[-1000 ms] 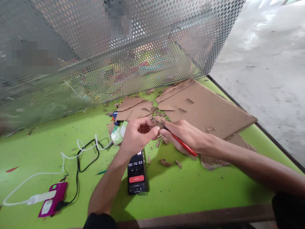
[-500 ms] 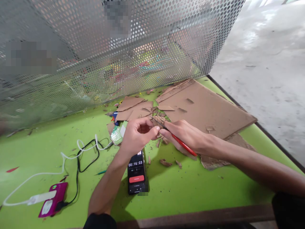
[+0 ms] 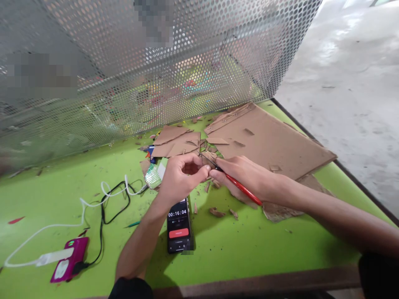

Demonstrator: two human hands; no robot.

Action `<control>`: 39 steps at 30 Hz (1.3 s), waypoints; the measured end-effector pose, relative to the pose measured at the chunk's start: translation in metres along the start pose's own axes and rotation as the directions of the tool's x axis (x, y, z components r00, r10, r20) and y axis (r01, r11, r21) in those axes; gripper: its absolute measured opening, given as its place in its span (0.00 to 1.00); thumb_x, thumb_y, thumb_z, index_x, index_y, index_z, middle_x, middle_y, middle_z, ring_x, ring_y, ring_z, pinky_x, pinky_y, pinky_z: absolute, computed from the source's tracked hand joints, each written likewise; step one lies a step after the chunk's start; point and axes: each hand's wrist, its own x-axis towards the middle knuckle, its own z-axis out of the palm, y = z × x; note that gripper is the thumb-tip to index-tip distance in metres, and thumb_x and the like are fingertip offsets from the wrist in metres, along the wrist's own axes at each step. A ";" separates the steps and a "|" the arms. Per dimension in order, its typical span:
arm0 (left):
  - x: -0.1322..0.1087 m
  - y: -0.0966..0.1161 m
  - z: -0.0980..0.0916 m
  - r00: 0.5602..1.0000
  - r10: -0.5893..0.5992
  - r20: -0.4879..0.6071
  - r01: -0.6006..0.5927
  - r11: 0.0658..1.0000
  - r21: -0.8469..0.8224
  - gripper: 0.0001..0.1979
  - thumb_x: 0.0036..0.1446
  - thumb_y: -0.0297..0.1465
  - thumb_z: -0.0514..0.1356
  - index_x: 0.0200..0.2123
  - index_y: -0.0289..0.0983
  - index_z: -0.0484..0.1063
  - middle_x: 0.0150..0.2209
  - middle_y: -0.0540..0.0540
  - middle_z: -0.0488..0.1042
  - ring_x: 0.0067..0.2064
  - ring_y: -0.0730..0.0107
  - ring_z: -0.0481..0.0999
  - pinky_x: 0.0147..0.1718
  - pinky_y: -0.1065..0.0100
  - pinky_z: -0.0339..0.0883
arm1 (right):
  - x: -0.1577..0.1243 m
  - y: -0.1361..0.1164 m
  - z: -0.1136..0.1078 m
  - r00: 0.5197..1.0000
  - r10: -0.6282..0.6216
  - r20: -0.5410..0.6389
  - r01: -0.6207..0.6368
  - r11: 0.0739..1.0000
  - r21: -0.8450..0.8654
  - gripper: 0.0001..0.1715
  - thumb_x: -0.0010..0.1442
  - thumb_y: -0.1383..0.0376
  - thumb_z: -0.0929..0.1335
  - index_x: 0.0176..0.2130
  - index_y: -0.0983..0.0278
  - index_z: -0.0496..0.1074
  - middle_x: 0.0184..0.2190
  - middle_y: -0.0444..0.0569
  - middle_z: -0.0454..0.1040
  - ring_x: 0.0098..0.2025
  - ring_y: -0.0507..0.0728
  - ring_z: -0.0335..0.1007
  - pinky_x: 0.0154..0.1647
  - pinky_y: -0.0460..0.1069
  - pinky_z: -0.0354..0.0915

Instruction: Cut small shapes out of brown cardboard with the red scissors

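Slightly rightward, we have shifted our right hand (image 3: 246,175), grasping a red-handled tool (image 3: 243,189) whose length slants up-left beside our curled left hand (image 3: 177,179), whose grasp we cannot tell.

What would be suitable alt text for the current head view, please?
The right hand holds a red tool close to the left hand above a green table. Cardboard lies beyond and to the right; nearer, a phone reads 00:16:04.
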 end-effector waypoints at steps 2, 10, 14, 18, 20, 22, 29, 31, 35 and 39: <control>0.000 0.000 0.000 1.000 0.011 0.002 -0.011 1.000 0.017 0.10 0.50 0.33 0.68 0.23 0.35 0.72 0.20 0.51 0.72 0.22 0.77 0.69 0.21 0.75 0.63 | 0.000 -0.001 -0.001 1.000 0.019 0.011 -0.018 1.000 -0.010 0.26 0.78 0.50 0.54 0.36 0.62 0.63 0.23 0.41 0.64 0.21 0.49 0.52 0.26 0.49 0.47; 0.000 -0.001 -0.001 1.000 -0.020 0.001 0.020 1.000 -0.017 0.12 0.49 0.33 0.69 0.22 0.36 0.69 0.19 0.51 0.73 0.22 0.75 0.71 0.21 0.75 0.66 | 0.000 0.001 0.006 0.998 0.065 -0.004 -0.065 0.997 -0.031 0.31 0.78 0.47 0.50 0.33 0.62 0.61 0.21 0.41 0.62 0.20 0.50 0.50 0.26 0.50 0.47; 0.000 -0.001 -0.001 1.000 -0.021 0.003 0.021 0.999 -0.030 0.11 0.49 0.32 0.69 0.22 0.36 0.70 0.20 0.50 0.74 0.22 0.75 0.72 0.22 0.75 0.67 | -0.001 0.001 0.008 0.996 0.084 -0.022 -0.084 0.996 -0.031 0.30 0.78 0.46 0.50 0.31 0.60 0.56 0.20 0.39 0.59 0.18 0.49 0.47 0.24 0.49 0.46; -0.001 0.000 -0.002 1.000 -0.018 0.006 0.018 0.999 -0.034 0.11 0.49 0.32 0.69 0.22 0.36 0.70 0.20 0.51 0.74 0.22 0.76 0.72 0.22 0.75 0.67 | -0.001 0.002 0.011 0.996 0.069 -0.049 -0.070 0.997 -0.021 0.29 0.79 0.48 0.51 0.30 0.59 0.55 0.18 0.38 0.57 0.17 0.48 0.46 0.23 0.49 0.45; -0.001 -0.001 -0.002 1.000 -0.017 0.004 0.017 0.999 -0.038 0.11 0.49 0.31 0.69 0.22 0.37 0.70 0.19 0.51 0.73 0.22 0.76 0.72 0.22 0.75 0.68 | -0.002 0.003 0.012 0.997 0.063 -0.045 -0.063 0.998 -0.002 0.28 0.79 0.49 0.51 0.31 0.59 0.56 0.18 0.38 0.58 0.17 0.48 0.46 0.22 0.48 0.45; 0.000 -0.001 -0.002 1.000 -0.023 0.003 0.023 0.999 -0.043 0.11 0.49 0.31 0.69 0.22 0.37 0.70 0.20 0.51 0.74 0.22 0.76 0.72 0.21 0.75 0.67 | -0.002 0.003 0.012 0.997 0.067 -0.039 -0.067 0.998 0.002 0.28 0.79 0.49 0.51 0.31 0.60 0.57 0.19 0.38 0.58 0.17 0.48 0.47 0.23 0.49 0.45; 0.002 0.000 -0.002 0.999 -0.045 0.017 0.047 0.992 -0.118 0.12 0.48 0.31 0.71 0.22 0.37 0.71 0.19 0.51 0.75 0.22 0.75 0.74 0.23 0.74 0.71 | 0.000 0.000 0.001 0.999 -0.001 -0.038 0.002 1.000 0.030 0.23 0.78 0.52 0.57 0.35 0.62 0.63 0.23 0.40 0.63 0.21 0.49 0.52 0.27 0.49 0.48; 0.002 0.001 -0.005 0.999 -0.031 0.022 0.034 0.991 -0.127 0.12 0.48 0.31 0.72 0.23 0.37 0.71 0.19 0.51 0.75 0.22 0.75 0.75 0.23 0.74 0.72 | 0.000 0.000 -0.003 0.999 -0.024 -0.043 0.026 0.999 0.045 0.22 0.78 0.54 0.58 0.34 0.62 0.63 0.24 0.42 0.65 0.22 0.50 0.53 0.28 0.49 0.50; 0.002 0.001 -0.014 1.000 0.017 -0.012 -0.019 0.988 -0.155 0.12 0.52 0.32 0.71 0.24 0.36 0.72 0.22 0.49 0.78 0.22 0.74 0.76 0.23 0.73 0.73 | -0.002 0.002 -0.008 0.997 -0.079 -0.027 0.081 0.989 0.122 0.20 0.77 0.56 0.60 0.35 0.63 0.64 0.27 0.43 0.68 0.25 0.50 0.57 0.29 0.48 0.53; 0.002 -0.001 -0.018 0.997 0.054 -0.060 -0.065 0.979 -0.191 0.13 0.53 0.34 0.71 0.24 0.37 0.71 0.22 0.50 0.78 0.21 0.74 0.75 0.23 0.72 0.73 | -0.001 0.005 -0.010 0.988 -0.012 -0.156 0.046 0.975 0.216 0.19 0.75 0.57 0.64 0.33 0.64 0.67 0.27 0.44 0.71 0.27 0.51 0.65 0.32 0.48 0.60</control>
